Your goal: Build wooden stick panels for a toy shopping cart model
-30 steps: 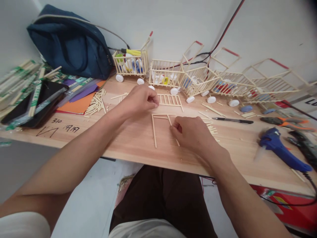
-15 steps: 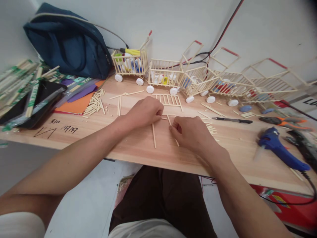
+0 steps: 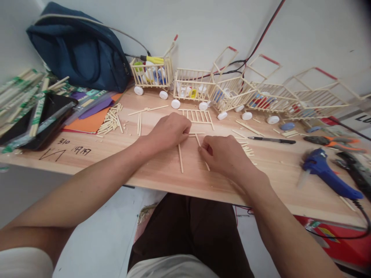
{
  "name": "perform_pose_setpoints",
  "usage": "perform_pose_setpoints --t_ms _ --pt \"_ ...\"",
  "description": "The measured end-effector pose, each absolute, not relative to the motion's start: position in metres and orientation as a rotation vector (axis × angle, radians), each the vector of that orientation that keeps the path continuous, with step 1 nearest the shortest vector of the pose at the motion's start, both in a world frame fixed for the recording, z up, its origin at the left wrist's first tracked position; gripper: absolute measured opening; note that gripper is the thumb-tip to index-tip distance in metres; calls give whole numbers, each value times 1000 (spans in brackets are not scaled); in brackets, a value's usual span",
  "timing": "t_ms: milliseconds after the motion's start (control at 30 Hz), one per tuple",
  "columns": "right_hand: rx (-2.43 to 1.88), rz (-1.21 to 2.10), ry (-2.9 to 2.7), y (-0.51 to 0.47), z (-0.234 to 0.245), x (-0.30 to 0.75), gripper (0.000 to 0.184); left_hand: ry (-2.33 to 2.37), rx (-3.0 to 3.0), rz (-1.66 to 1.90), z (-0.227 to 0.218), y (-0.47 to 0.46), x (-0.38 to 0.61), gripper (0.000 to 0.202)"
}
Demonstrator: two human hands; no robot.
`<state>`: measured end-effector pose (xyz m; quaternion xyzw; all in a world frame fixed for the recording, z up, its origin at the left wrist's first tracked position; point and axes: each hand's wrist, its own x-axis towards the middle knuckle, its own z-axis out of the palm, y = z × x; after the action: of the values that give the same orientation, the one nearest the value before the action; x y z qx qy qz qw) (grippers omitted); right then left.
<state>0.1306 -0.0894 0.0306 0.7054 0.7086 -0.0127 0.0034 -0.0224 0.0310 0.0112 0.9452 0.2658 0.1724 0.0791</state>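
A small frame of thin wooden sticks (image 3: 180, 156) lies flat on the wooden table (image 3: 162, 173) in front of me. My left hand (image 3: 169, 130) rests curled on the frame's top left corner, fingertips pinched at its top bar. My right hand (image 3: 223, 154) is curled over the frame's right stick, fingers pressed onto it. A finished stick ladder panel (image 3: 197, 116) lies just beyond both hands.
Several stick carts (image 3: 193, 85) with white wheels line the wall. A blue bag (image 3: 78, 50) sits at the back left, by coloured paper and a pile of short sticks (image 3: 111, 120). A pen (image 3: 272, 140), pliers (image 3: 333, 142) and a blue glue gun (image 3: 329, 174) lie to the right.
My left hand has come down from near the ladder panel onto the frame's top left corner. My right hand has stayed on the right stick.
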Motion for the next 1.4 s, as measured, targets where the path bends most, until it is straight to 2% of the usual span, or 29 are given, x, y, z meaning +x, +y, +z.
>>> perform_pose_setpoints --t_ms 633,1000,1167,1300,1400 --pt "2205 2 2186 -91 31 131 22 951 2561 838 35 46 -34 11" --pt "2386 -164 2445 -109 24 143 18 935 2261 981 44 49 -39 14" --pt "2605 -189 2545 -128 26 141 19 855 1962 844 45 6 -38 15" --pt "2687 -204 2669 -144 25 130 16 877 1584 661 32 -52 -33 27" --pt "2666 -154 2803 -157 21 121 13 875 1337 695 22 -87 -28 26"
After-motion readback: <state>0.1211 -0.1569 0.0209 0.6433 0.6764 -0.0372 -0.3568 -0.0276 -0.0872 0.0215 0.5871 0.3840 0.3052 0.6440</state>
